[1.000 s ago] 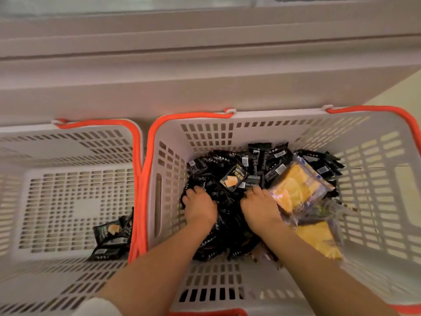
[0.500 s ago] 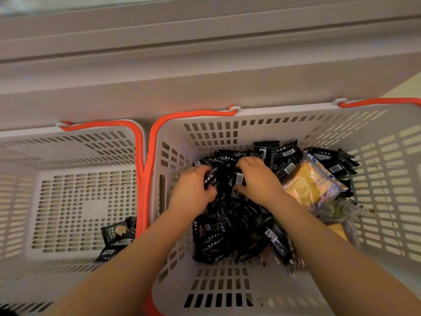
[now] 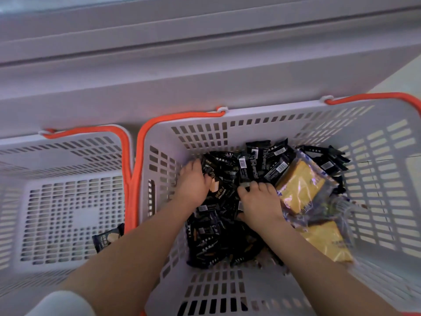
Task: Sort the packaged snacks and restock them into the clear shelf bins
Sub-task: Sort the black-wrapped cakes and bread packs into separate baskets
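Gathering black snack packets (image 3: 230,201) heaped in the right basket (image 3: 387,156), you are curling your left hand (image 3: 193,185) round one reading "DRYCAKE", its length lying toward you. Your right hand (image 3: 259,201) is clawing packets just beside; yellow packs (image 3: 300,185) are lying rightward, the left basket (image 3: 68,156) waiting.

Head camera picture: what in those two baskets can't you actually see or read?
- Black snack packets: lower layers buried under the pile and both hands.
- Left hand, right hand: fingertips sunk among packets, grip unclear.
- Yellow packets: print blurred.
- Left basket: near corner hidden by the forearm.
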`<state>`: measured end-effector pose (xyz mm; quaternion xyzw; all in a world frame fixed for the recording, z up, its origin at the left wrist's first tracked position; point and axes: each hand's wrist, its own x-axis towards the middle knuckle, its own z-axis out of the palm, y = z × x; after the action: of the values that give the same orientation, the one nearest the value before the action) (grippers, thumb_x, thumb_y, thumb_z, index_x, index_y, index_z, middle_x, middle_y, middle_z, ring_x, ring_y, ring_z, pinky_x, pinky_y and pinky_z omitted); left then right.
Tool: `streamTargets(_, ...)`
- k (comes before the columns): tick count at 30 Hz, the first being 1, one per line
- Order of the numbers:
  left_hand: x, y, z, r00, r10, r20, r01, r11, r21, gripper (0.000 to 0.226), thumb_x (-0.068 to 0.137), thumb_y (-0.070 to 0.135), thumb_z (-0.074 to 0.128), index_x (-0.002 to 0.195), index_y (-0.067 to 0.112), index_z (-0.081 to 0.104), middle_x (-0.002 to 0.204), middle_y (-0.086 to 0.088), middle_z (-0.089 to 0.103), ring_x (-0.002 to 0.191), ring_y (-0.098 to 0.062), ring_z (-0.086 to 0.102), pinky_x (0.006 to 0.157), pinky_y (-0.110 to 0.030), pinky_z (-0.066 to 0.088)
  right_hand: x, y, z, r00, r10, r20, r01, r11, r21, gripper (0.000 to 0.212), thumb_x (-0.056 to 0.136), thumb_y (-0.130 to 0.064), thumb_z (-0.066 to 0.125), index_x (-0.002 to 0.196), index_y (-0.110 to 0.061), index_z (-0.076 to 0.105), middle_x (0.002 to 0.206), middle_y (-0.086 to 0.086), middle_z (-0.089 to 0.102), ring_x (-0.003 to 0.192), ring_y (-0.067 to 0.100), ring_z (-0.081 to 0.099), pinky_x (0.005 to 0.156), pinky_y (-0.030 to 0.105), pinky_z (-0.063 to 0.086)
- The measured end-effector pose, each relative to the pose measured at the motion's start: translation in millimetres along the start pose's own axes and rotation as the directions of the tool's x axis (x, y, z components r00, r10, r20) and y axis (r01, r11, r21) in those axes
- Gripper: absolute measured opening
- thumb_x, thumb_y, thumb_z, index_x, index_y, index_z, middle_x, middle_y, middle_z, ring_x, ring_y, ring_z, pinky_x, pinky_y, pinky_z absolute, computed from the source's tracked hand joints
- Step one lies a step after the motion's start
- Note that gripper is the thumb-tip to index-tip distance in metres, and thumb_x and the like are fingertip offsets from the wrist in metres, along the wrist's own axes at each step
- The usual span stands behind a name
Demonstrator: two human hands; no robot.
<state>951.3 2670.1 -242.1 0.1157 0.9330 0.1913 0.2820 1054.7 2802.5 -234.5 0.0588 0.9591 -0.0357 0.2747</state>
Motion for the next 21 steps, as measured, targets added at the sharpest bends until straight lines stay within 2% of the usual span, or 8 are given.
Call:
streamTargets(2,-3,-3,5,1.0,-0.003,0.01,0.004,0.998,-0.055,0.057,0.097,0.03,0.041,0.144,0.006,0.02,0.144,-0.016,0.034,0.131,-0.028,0.033,0.107,-0.036,0.027,5,6,-5,1.0,0.012,0.022,-0.013,1.0,0.023,0.065,0.077,-0.049,0.066,0.123,-0.013,0.038,0.125,0.012,0.05,0.118,0.031,0.045,0.101,0.04,0.031)
streamTargets(5,-5,-8,5,0.999,0.035,0.029,-0.032,0.997,-0.076,0.081,0.087,0.054,0.048,0.146,0.011,0.013,0.147,-0.011,0.03,0.13,-0.023,0.039,0.109,-0.036,0.03,11,15,-18,0.996,0.013,0.087,-0.02,0.996,0.09,0.072,0.07,-0.055,0.07,0.123,-0.013,0.043,0.124,0.01,0.052,0.117,0.031,0.047,0.097,0.04,0.036)
streamTargets(8,0,-9,5,0.997,0.016,0.074,-0.017,1.0,0.016,0.108,0.07,0.067,0.062,0.148,0.014,0.008,0.154,-0.01,0.017,0.141,-0.027,0.018,0.114,-0.043,0.022,12,28,-28,1.0,0.026,0.018,-0.029,0.97,0.243,0.064,0.07,-0.059,0.068,0.115,-0.016,0.055,0.113,0.005,0.053,0.105,0.027,0.055,0.085,0.036,0.043)
streamTargets(10,2,-9,7,0.998,-0.01,0.057,0.008,0.999,0.042,0.107,0.069,0.065,0.065,0.147,0.016,0.011,0.155,-0.012,0.011,0.143,-0.027,0.01,0.116,-0.042,0.017,12,37,-32,0.99,0.12,-0.079,-0.069,0.88,0.469,0.064,0.07,-0.057,0.07,0.116,-0.015,0.056,0.11,0.002,0.051,0.1,0.023,0.057,0.08,0.033,0.045)
streamTargets(13,4,-6,9,0.999,-0.04,0.022,0.041,0.998,-0.043,0.094,0.069,0.062,0.067,0.142,0.02,0.024,0.149,-0.01,0.027,0.137,-0.029,0.027,0.11,-0.045,0.03,17,44,-35,0.941,0.312,-0.129,-0.109,0.643,0.758,0.074,0.072,-0.05,0.073,0.128,-0.008,0.051,0.126,0.007,0.049,0.114,0.024,0.051,0.091,0.031,0.041)
streamTargets(15,6,-7,6,0.998,-0.06,0.03,0.063,0.991,-0.119,0.086,0.068,0.058,0.071,0.136,0.021,0.034,0.138,-0.008,0.043,0.125,-0.026,0.042,0.102,-0.043,0.039,21,41,-31,0.912,0.393,-0.116,-0.132,0.549,0.825,0.073,0.075,-0.045,0.072,0.131,-0.005,0.048,0.132,0.011,0.047,0.121,0.025,0.046,0.097,0.031,0.037)
streamTargets(18,5,-10,3,0.992,-0.072,0.103,0.09,0.98,-0.179,0.08,0.069,0.05,0.075,0.132,0.02,0.036,0.126,-0.007,0.054,0.115,-0.025,0.051,0.094,-0.042,0.046,28,35,-26,0.899,0.433,-0.067,-0.163,0.472,0.866,0.068,0.075,-0.041,0.073,0.129,-0.006,0.048,0.127,0.01,0.055,0.119,0.025,0.049,0.096,0.034,0.04)
streamTargets(21,-1,-10,5,0.99,-0.071,0.119,0.101,0.959,-0.264,0.076,0.068,0.044,0.077,0.129,0.023,0.036,0.112,-0.003,0.063,0.103,-0.02,0.059,0.089,-0.039,0.05,31,28,-23,0.921,0.389,-0.003,-0.206,0.495,0.844,0.077,0.072,-0.041,0.076,0.132,-0.007,0.043,0.127,0.009,0.057,0.118,0.027,0.052,0.095,0.036,0.044)
